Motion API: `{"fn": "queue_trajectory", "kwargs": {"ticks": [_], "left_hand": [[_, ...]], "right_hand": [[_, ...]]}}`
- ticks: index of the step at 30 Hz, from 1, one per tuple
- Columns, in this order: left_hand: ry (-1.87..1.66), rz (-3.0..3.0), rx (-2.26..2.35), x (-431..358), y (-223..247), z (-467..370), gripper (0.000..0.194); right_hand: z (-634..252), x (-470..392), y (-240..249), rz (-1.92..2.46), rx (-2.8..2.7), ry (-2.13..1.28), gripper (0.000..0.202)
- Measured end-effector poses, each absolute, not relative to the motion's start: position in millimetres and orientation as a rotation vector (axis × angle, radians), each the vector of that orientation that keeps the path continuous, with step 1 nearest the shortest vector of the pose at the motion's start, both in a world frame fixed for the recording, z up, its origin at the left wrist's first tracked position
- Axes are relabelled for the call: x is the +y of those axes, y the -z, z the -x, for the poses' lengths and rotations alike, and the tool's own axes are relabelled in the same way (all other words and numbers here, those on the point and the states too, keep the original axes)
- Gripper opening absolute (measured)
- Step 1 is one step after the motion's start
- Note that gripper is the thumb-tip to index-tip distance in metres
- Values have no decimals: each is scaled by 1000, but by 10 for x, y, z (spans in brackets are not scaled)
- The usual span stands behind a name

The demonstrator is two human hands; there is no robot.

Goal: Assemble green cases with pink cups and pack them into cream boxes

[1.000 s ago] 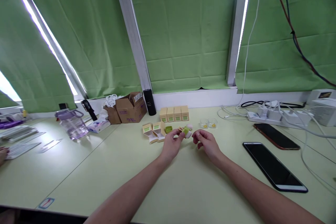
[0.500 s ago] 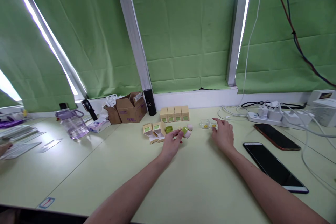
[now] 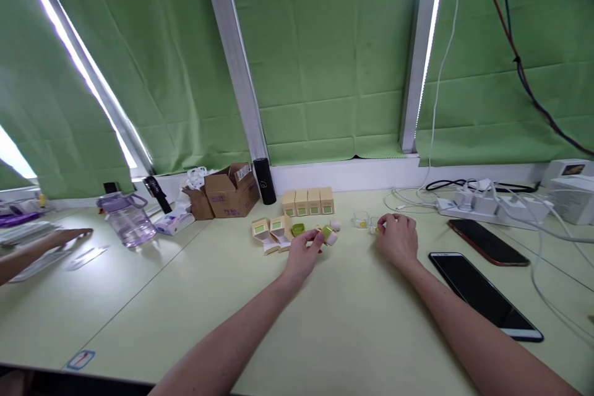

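Note:
My left hand (image 3: 304,253) is closed on a small green item (image 3: 327,234) with pink-white round ends, held just above the table. A small green piece (image 3: 297,229) lies beyond its fingertips, beside two opened small cartons (image 3: 270,232). My right hand (image 3: 398,236) has its fingers closed round a small clear cup (image 3: 374,228) with something yellow in it. Another clear cup (image 3: 361,219) stands just left of it. Behind is a row of several closed small boxes (image 3: 308,202) with green labels.
Two phones (image 3: 485,294) (image 3: 487,241) and a power strip with cables (image 3: 492,209) lie at right. A cardboard box (image 3: 232,192), black cylinder (image 3: 264,181) and purple bottle (image 3: 129,219) stand at left. Another person's hand (image 3: 69,236) is over papers at far left.
My right hand has lowered and closed its fingers on the right clear cup. The other person's hand has reached farther in at the far left. My left hand has hardly moved.

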State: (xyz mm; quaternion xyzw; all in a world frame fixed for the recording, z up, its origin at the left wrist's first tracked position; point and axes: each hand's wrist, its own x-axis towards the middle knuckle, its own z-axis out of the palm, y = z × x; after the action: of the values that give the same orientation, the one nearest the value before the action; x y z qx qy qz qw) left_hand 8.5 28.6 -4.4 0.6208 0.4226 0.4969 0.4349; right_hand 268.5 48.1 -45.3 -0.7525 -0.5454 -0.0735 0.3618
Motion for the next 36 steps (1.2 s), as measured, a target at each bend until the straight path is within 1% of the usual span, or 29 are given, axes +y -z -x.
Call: {"fn": "queue_trajectory", "kwargs": {"ticks": [4, 7, 11, 15, 16, 20, 22, 24, 27, 30, 33, 36], "left_hand": [[-1246, -1551, 1064, 295, 50, -74, 58], [-1287, -1558, 1067, 306, 46, -61, 60], [-1360, -1538, 1071, 327, 45, -55, 63], [-1387, -1526, 1071, 336, 52, -60, 63], [-1389, -1527, 1071, 337, 53, -60, 62], [-1394, -1514, 1077, 340, 61, -57, 61], [-1399, -1502, 1084, 348, 70, -56, 61], [-1406, -1500, 1086, 359, 83, -57, 60], [-1417, -1508, 1072, 374, 105, -56, 59], [-1422, -1498, 1056, 381, 118, -47, 57], [-1444, -1468, 1057, 382, 118, -35, 57], [-1474, -1459, 1065, 384, 109, -28, 57]], "right_hand": [[-2547, 409, 373, 1822, -1459, 254, 17], [-2367, 319, 353, 1597, -1626, 250, 15], [-2127, 182, 365, 1380, -1847, 79, 18], [-2055, 110, 359, 1292, -1971, -147, 17], [-2066, 109, 357, 1288, -1971, -200, 20], [-2144, 166, 401, 1347, -1859, -405, 50], [-2167, 212, 453, 1397, -1809, -486, 56], [-2173, 252, 506, 1421, -1795, -535, 56], [-2159, 286, 545, 1372, -1771, -600, 46], [-2139, 293, 519, 1234, -1654, -748, 38], [-2125, 290, 448, 1070, -1457, -937, 39], [-2119, 271, 366, 913, -1271, -1164, 47]]}}
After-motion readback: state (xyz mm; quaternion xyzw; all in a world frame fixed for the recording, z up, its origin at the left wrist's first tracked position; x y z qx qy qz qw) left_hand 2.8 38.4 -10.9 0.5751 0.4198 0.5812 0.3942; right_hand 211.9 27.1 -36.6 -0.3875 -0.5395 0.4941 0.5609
